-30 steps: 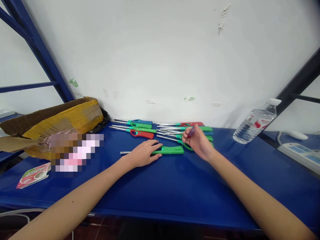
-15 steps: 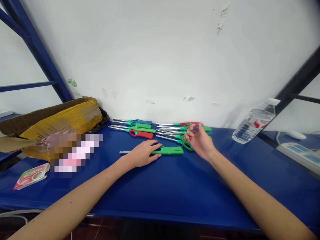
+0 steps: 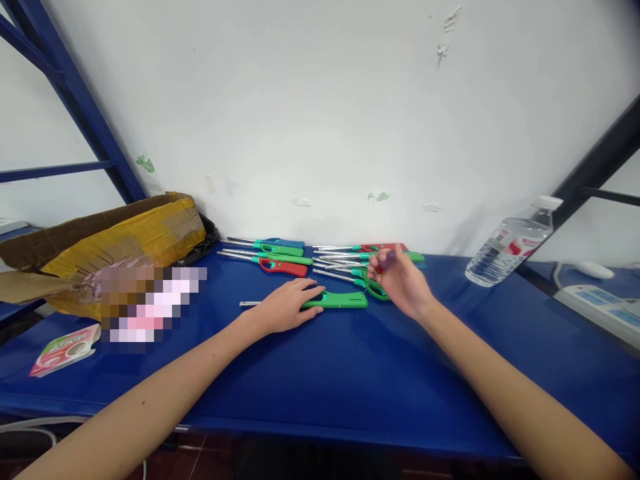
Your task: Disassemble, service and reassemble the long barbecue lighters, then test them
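A green lighter [image 3: 345, 301] lay mid-frame on the desk [image 3: 320, 380], the left hand [image 3: 289, 307] clamped over it. Right of centre, the right hand [image 3: 404, 285] was closed around a screwdriver [image 3: 389, 261], its tip near the lighter's right end. 4 more lighters [image 3: 286, 259] lay just above.

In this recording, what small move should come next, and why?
Perhaps the right hand should gently twist the purple-handled tool: its thin shaft seems to reach the end of the green lighter that the left hand steadies on the table.
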### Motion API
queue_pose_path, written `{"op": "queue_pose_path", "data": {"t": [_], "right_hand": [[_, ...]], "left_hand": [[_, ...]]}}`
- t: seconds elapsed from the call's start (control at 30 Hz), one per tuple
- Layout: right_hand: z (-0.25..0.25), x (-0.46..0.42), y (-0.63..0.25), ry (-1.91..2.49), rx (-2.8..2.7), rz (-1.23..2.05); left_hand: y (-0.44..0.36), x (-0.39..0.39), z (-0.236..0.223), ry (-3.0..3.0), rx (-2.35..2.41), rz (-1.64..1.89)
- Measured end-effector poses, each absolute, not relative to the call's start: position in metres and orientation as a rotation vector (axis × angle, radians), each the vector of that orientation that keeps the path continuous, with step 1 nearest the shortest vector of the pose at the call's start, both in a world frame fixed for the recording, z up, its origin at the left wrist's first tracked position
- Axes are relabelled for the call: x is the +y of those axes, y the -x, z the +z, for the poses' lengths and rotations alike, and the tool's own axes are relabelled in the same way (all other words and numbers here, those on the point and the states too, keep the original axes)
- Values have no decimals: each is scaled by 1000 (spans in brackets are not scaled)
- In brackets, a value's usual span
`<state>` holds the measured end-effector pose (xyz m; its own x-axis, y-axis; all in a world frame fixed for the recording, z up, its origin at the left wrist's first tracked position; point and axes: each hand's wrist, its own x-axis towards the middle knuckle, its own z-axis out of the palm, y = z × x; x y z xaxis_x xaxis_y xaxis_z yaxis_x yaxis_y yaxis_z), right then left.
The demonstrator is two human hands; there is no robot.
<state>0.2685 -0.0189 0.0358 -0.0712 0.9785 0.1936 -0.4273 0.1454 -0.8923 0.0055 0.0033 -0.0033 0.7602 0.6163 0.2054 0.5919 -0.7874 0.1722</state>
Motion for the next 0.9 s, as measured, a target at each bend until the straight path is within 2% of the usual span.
{"op": "queue_pose_path", "data": {"t": [0.33, 0.67, 0.9], "right_hand": [[37, -21, -270, 680, -986, 1400], [33, -18, -271, 689, -1062, 1308], [37, -22, -267, 652, -971, 1429]], "left_hand": [[-6, 3, -2, -2862, 989, 363], [-5, 4, -5, -2875, 984, 375], [-5, 4, -4, -2892, 985, 339]]}}
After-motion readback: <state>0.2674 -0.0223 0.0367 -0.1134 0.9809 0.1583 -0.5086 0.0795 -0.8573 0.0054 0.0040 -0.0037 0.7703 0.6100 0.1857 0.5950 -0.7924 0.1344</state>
